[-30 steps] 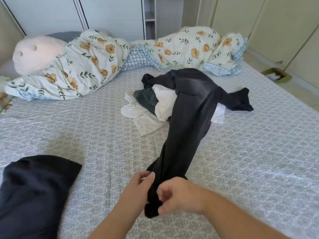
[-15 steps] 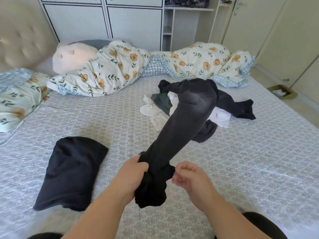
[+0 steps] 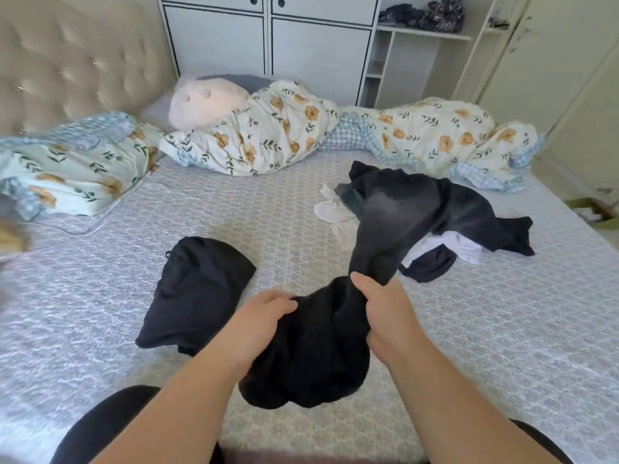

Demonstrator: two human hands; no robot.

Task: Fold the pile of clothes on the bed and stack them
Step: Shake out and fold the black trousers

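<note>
Our left hand [image 3: 264,316] and right hand [image 3: 385,313] grip black garment [image 3: 315,343] bunched at lower centre; likely freeing it from pile [image 3: 418,216] for folding.

Both bare forearms extend forward from the bottom edge of the view, converging slightly toward the centre. The left hand [image 3: 264,318] has its fingers curled, gripping the near bunched end of a black garment [image 3: 315,346] from the left side. The right hand [image 3: 385,313] is closed round the same garment a little further forward, thumb uppermost and pointing away, knuckles to the right; the two hands sit near each other, not touching
</note>
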